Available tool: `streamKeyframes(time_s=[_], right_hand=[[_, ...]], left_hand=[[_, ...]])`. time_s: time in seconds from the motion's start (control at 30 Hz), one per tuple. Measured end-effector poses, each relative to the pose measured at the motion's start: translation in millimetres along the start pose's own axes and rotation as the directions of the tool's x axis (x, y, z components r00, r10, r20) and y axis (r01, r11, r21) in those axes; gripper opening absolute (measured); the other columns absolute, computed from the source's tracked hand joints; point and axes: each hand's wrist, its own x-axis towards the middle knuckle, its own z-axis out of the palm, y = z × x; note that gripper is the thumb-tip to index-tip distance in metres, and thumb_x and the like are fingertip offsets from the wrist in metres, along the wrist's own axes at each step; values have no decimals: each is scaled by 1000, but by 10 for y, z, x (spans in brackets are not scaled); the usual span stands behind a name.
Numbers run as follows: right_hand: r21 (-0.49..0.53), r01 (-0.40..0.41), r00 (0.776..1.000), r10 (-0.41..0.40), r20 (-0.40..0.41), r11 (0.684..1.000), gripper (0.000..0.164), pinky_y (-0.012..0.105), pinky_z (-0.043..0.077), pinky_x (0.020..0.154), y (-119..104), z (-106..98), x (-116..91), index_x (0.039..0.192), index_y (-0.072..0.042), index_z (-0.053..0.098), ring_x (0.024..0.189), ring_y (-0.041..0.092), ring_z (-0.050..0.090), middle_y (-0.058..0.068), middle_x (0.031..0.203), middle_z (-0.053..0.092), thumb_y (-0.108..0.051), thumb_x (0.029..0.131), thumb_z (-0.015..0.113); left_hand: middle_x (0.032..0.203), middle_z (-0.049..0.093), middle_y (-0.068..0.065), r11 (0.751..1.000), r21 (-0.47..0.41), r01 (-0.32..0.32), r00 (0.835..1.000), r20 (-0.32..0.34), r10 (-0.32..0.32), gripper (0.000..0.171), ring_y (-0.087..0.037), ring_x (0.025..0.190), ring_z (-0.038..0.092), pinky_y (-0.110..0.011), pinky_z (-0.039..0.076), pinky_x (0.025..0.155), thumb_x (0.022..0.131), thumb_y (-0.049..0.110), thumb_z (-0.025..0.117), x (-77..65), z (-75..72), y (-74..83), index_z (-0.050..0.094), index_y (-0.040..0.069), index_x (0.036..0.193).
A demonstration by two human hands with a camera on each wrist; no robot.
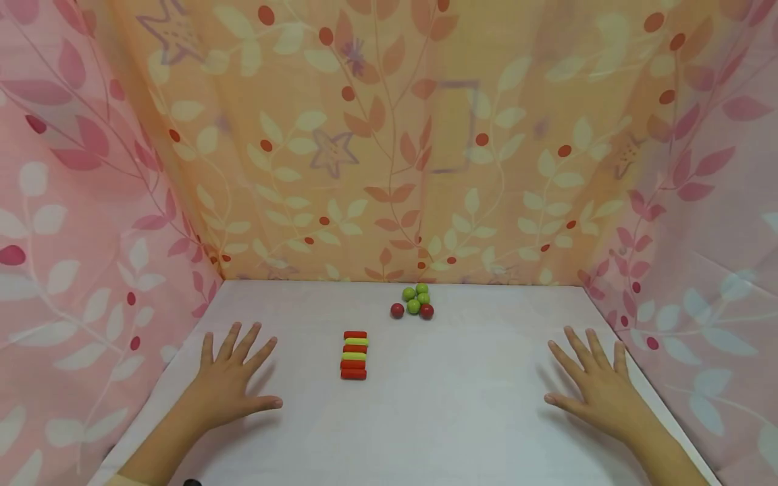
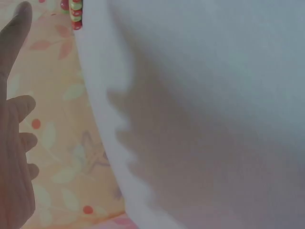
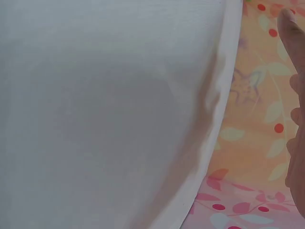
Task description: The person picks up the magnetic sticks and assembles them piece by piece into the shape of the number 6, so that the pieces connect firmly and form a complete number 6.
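My left hand [image 1: 229,381] is spread over the left side of the white table, fingers straight and holding nothing. On the right side, my right hand [image 1: 598,388] has its fingers spread too, with nothing in it. Between them, nearer the left hand, a column of short red and yellow-green sticks [image 1: 354,356] lies on the table. Farther back sits a cluster of small balls, several green balls [image 1: 413,306] and two dark red balls [image 1: 397,310]. In the left wrist view the sticks [image 2: 76,13] show at the top edge, beyond the left thumb [image 2: 16,36].
The white table [image 1: 456,405] is bounded by a yellow-orange leaf-patterned curtain [image 1: 377,169] at the back. Pink patterned curtains [image 1: 79,236] stand along both sides. A small dark object [image 1: 192,482] shows at the bottom edge, beside the left forearm.
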Motion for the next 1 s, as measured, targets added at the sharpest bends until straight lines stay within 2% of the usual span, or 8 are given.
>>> streamKeyframes(time_s=[0.27,0.57,0.83,1.0], right_hand=[[28,-4,1000,4,1,1000,91,60,-16,99,-94,26,121,144,-31,26,139,31,-5,2,153,7,-73,69,56],[74,-6,1000,8,-25,997,87,58,-14,101,-168,59,278,143,-29,29,139,30,-1,2,153,10,-69,72,57],[132,-27,998,34,-51,991,83,57,-10,103,-239,121,434,143,-27,30,139,30,6,9,149,23,-65,75,58],[187,-40,997,53,-65,981,82,57,-8,104,-297,165,559,143,-27,30,138,33,11,9,148,25,-63,76,58]], left_hand=[[154,-1,-3,998,-64,-16,1000,10,16,104,-33,138,-6,-63,-14,98,60,84,49,120,69,189,21,32,145],[154,2,-1,986,-168,-2,1000,31,7,102,-30,139,-4,-63,-9,100,61,81,53,232,103,415,18,36,145],[153,10,-4,954,-301,0,1000,24,7,98,-33,138,4,-59,-9,102,63,76,58,330,101,579,19,38,144],[153,9,-3,932,-363,16,999,41,-1,99,-32,138,3,-59,-4,103,62,74,61,370,118,654,19,38,144]])
